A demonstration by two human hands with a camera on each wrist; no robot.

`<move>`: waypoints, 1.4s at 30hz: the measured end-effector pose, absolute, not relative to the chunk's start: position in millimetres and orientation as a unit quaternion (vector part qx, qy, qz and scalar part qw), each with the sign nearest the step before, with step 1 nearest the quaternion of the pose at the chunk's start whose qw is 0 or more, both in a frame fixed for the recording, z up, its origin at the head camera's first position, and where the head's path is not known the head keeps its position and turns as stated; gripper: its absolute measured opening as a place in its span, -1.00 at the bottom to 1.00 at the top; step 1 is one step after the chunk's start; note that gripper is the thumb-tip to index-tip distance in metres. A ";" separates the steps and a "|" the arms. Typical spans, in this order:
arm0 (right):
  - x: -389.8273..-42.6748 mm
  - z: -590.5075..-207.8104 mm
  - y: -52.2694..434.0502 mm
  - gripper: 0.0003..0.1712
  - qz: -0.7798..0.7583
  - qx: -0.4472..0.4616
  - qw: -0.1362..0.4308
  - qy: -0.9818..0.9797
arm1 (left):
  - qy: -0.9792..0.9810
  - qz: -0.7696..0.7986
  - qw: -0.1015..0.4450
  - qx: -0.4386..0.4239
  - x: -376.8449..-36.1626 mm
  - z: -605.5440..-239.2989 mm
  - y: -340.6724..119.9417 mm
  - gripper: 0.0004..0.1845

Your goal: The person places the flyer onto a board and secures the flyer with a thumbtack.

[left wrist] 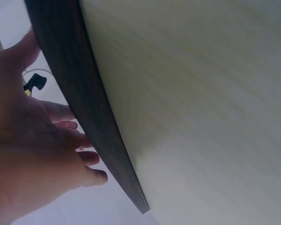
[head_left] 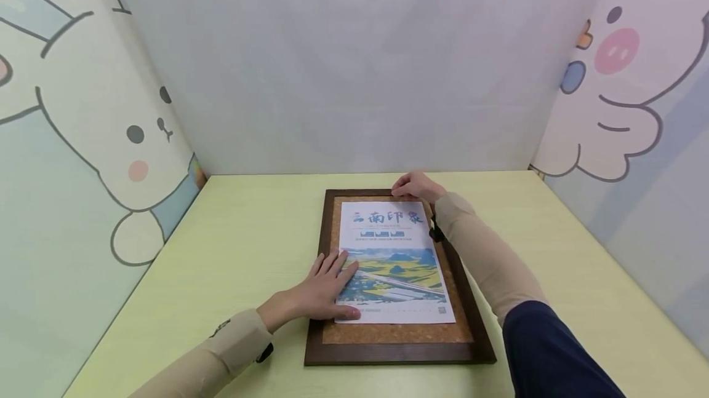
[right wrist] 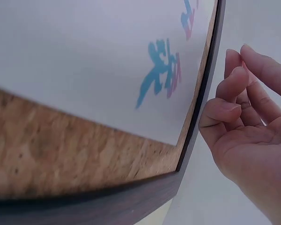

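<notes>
A cork board (head_left: 399, 333) in a dark wooden frame (head_left: 399, 354) lies flat on the pale green table (head_left: 249, 232). A printed poster (head_left: 388, 262) with blue characters and a landscape picture lies on the cork. My left hand (head_left: 324, 290) rests flat on the poster's lower left part, fingers straight. In the left wrist view, the left hand (left wrist: 33, 154) lies beside the frame (left wrist: 84, 108). My right hand (head_left: 416, 186) is at the board's far edge by the poster's top right corner. The right hand (right wrist: 225, 98) has curled fingers, thumb against the index finger, and nothing shows between them.
Cartoon-printed panels (head_left: 83, 139) close the table in on the left, back and right. Bare tabletop (head_left: 581, 275) lies on both sides of the board. The right wrist view shows the poster (right wrist: 107, 61), the cork (right wrist: 61, 150) and the frame (right wrist: 196, 117) close up.
</notes>
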State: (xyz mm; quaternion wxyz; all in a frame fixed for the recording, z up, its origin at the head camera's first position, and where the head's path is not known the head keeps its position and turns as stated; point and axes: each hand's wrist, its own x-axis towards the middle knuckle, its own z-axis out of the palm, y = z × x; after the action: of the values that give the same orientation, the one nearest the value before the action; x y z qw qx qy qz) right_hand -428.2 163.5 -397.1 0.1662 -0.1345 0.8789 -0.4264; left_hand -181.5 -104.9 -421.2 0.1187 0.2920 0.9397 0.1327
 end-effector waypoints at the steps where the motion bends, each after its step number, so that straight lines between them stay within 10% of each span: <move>1: -427.7 -396.3 161.1 -0.73 -0.425 -0.137 0.167 0.879 | 0.940 0.132 0.119 0.292 -181.7 -421.1 -104.9 0.01; 42: -431.6 -410.1 124.9 -0.85 -0.343 -0.193 0.152 0.906 | 0.942 0.135 0.114 0.287 -181.0 -419.5 -105.8 0.01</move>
State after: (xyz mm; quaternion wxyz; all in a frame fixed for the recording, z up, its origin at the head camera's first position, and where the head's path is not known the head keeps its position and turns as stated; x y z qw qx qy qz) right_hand -431.6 124.9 -410.1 0.1519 -0.1930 0.9065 -0.3435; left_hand -181.0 -105.8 -419.5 0.1137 0.2867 0.9416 0.1352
